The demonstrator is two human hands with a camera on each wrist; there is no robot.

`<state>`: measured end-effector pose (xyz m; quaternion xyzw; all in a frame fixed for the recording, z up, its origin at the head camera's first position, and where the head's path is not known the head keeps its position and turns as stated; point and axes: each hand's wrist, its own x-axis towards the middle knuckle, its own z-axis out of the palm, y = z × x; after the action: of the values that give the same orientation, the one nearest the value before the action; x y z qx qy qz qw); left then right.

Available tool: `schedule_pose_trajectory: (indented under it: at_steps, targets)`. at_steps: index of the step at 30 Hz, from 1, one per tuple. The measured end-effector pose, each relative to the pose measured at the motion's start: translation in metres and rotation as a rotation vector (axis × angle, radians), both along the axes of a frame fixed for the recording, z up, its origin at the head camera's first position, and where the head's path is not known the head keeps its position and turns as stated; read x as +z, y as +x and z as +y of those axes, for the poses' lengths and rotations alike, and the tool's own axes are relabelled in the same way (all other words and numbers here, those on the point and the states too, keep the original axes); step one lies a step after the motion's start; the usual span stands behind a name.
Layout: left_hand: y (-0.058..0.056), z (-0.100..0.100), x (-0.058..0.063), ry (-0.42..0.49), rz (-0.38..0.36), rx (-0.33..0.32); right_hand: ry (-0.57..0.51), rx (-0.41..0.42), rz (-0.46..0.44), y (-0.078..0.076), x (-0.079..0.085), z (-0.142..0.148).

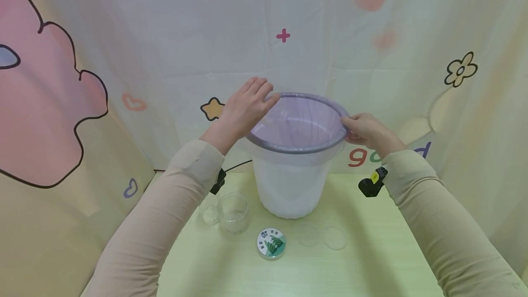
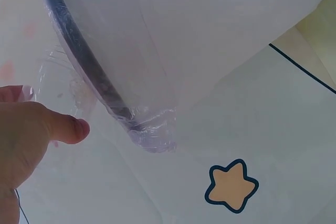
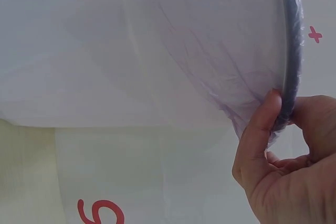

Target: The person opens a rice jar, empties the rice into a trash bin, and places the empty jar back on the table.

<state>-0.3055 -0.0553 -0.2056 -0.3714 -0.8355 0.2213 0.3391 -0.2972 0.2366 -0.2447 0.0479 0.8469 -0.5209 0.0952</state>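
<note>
A white trash can point(image 1: 290, 187) stands on the table, lined with a thin translucent purple trash bag point(image 1: 303, 123) that folds over its grey rim point(image 1: 298, 150). On the rim's right side my right hand point(image 1: 367, 129) pinches rim and bag together, thumb on one face and fingers on the other; the right wrist view shows bag folds gathered below this grip point(image 3: 231, 114). My left hand point(image 1: 249, 104) is at the left of the rim, fingers extended. In the left wrist view its thumb point(image 2: 71, 128) stands apart from the rim, with loose bag film point(image 2: 63, 77) beside the fingers.
In front of the can lie a round tin-like container point(image 1: 271, 243) with a green-leaf label and two clear discs point(image 1: 335, 238). A clear glass jar point(image 1: 233, 212) stands at left beside a small clear round item point(image 1: 211, 215). A printed curtain point(image 1: 231, 35) hangs behind the table.
</note>
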Motion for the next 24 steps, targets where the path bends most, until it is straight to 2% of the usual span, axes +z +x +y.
schedule_pose_trajectory:
  at_steps: [6, 11, 18, 24]
  targets:
    - [0.0002, -0.0001, 0.0007, -0.05, 0.023, 0.01, 0.015, 0.006, 0.008, 0.0, -0.0004, 0.0003]
    - [0.0008, 0.0001, 0.0017, -0.069, -0.026, 0.039, 0.016, -0.001, 0.01, 0.0, -0.0007, -0.0003]
    - [0.0003, 0.0009, 0.0052, -0.037, -0.079, 0.03, 0.012, -0.004, 0.014, -0.0002, -0.0018, -0.0002]
    - [-0.0001, 0.0015, 0.0094, 0.021, -0.139, -0.007, -0.003, -0.005, 0.019, 0.0001, -0.0012, 0.0]
